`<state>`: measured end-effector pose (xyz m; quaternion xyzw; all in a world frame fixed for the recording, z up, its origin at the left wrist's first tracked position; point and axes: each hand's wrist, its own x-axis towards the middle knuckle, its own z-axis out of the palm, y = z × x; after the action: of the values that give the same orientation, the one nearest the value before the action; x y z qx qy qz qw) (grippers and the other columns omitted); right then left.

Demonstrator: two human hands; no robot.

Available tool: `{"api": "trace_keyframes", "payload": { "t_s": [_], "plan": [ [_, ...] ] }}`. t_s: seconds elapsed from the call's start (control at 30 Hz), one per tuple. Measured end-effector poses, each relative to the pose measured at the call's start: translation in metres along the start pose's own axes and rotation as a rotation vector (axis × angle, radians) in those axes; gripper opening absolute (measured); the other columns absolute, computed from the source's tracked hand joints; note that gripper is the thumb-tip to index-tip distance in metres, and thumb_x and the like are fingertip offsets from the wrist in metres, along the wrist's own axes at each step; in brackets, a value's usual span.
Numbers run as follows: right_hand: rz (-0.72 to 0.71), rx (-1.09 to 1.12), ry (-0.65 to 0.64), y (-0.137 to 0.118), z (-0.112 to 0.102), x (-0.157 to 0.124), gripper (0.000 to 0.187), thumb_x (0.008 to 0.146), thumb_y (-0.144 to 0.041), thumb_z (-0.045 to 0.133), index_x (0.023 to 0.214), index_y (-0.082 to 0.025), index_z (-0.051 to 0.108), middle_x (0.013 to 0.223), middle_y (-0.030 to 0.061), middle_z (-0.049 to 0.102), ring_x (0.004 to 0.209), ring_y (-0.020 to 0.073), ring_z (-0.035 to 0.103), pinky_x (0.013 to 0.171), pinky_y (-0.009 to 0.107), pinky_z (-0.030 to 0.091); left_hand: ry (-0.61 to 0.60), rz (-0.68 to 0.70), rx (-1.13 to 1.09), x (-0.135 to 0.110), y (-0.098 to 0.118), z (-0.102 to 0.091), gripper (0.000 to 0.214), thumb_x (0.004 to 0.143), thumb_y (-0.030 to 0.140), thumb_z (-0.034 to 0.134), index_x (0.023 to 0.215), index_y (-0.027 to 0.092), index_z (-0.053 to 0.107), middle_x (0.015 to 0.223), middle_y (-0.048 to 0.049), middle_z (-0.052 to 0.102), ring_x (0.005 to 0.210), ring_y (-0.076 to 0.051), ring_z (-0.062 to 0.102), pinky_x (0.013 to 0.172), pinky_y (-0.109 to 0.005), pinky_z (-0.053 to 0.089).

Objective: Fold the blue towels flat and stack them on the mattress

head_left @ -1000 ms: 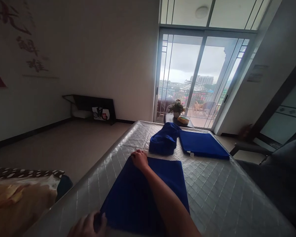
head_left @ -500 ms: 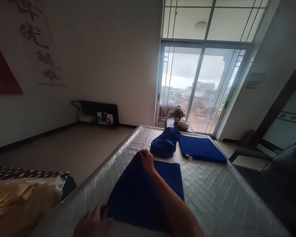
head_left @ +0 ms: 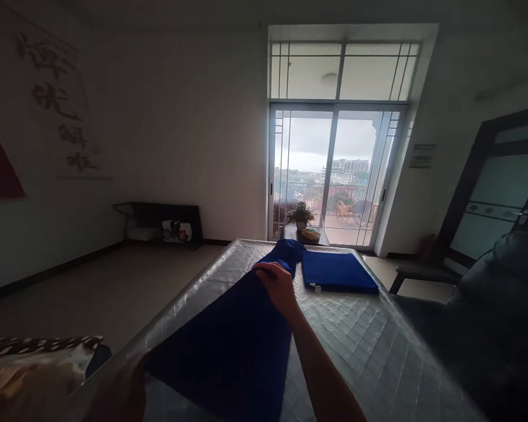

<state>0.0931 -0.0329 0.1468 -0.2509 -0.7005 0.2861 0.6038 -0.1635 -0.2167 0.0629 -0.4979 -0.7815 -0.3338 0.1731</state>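
Note:
A dark blue cloth (head_left: 229, 346) is lifted off the quilted silver mattress (head_left: 369, 340), stretched between my two hands. My right hand (head_left: 278, 284) pinches its far upper corner, fingers closed on the fabric. At the bottom left, my left hand (head_left: 118, 390) grips the near corner; it is blurred and partly cut off by the frame edge. Behind my right hand a bunched blue cloth (head_left: 286, 251) lies on the mattress, partly hidden. A flat folded blue cloth (head_left: 337, 272) lies to its right.
A small dark table with a potted plant (head_left: 301, 215) stands before the sliding glass balcony door (head_left: 330, 173). A dark sofa (head_left: 497, 316) is at the right, a patterned pillow (head_left: 30, 366) at the bottom left, a low shelf (head_left: 162, 218) by the far wall.
The blue cloth has been raised from lying flat on the mattress. My right hand lifted its far corner up and rightward, and my left hand moved left with the near corner. The camera tilted up.

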Motion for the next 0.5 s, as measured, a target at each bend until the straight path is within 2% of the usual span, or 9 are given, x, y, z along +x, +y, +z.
{"api": "trace_keyframes", "payload": {
  "t_s": [0.07, 0.13, 0.27, 0.4, 0.5],
  "plan": [
    [0.025, 0.059, 0.048, -0.012, -0.017, 0.002, 0.02, 0.082, -0.038, 0.067, 0.096, -0.026, 0.075, 0.091, 0.0007, 0.07, 0.083, 0.0173, 0.064, 0.076, 0.029, 0.05, 0.114, -0.025, -0.02, 0.013, 0.017, -0.018, 0.04, 0.091, 0.039, 0.03, 0.099, 0.029, 0.069, 0.103, -0.0009, 0.075, 0.098, -0.025, 0.069, 0.084, -0.041, 0.056],
    [0.064, 0.12, 0.08, -0.023, -0.034, 0.003, 0.023, 0.08, -0.041, 0.069, 0.096, -0.025, 0.074, 0.092, 0.001, 0.071, 0.085, 0.0173, 0.065, 0.078, 0.028, 0.05, 0.179, -0.024, -0.048, 0.027, 0.039, -0.038, 0.035, 0.09, 0.044, 0.037, 0.101, 0.03, 0.067, 0.1, 0.0, 0.074, 0.094, -0.025, 0.068, 0.078, -0.04, 0.057],
    [0.105, 0.177, 0.15, -0.04, -0.063, 0.005, 0.027, 0.076, -0.042, 0.072, 0.094, -0.023, 0.073, 0.091, 0.002, 0.073, 0.086, 0.0174, 0.066, 0.08, 0.029, 0.052, 0.183, 0.005, -0.078, 0.052, 0.079, -0.068, 0.033, 0.092, 0.043, 0.038, 0.111, 0.032, 0.062, 0.1, 0.0, 0.071, 0.093, -0.025, 0.066, 0.076, -0.041, 0.055],
    [0.114, 0.196, 0.213, -0.048, -0.086, 0.004, 0.028, 0.072, -0.043, 0.075, 0.092, -0.023, 0.074, 0.09, 0.0023, 0.074, 0.085, 0.0178, 0.067, 0.079, 0.032, 0.054, 0.248, -0.014, -0.095, 0.074, 0.096, -0.075, 0.035, 0.093, 0.049, 0.039, 0.113, 0.03, 0.06, 0.11, -0.0012, 0.068, 0.1, -0.025, 0.063, 0.087, -0.046, 0.053],
    [0.12, 0.203, 0.247, -0.052, -0.1, 0.003, 0.027, 0.07, -0.041, 0.077, 0.091, -0.023, 0.075, 0.091, 0.0023, 0.074, 0.085, 0.0175, 0.067, 0.079, 0.032, 0.054, 0.264, 0.05, -0.152, 0.086, 0.099, -0.072, 0.034, 0.093, 0.051, 0.041, 0.113, 0.032, 0.062, 0.108, 0.0022, 0.068, 0.099, -0.022, 0.062, 0.092, -0.045, 0.05]
  ]
}}
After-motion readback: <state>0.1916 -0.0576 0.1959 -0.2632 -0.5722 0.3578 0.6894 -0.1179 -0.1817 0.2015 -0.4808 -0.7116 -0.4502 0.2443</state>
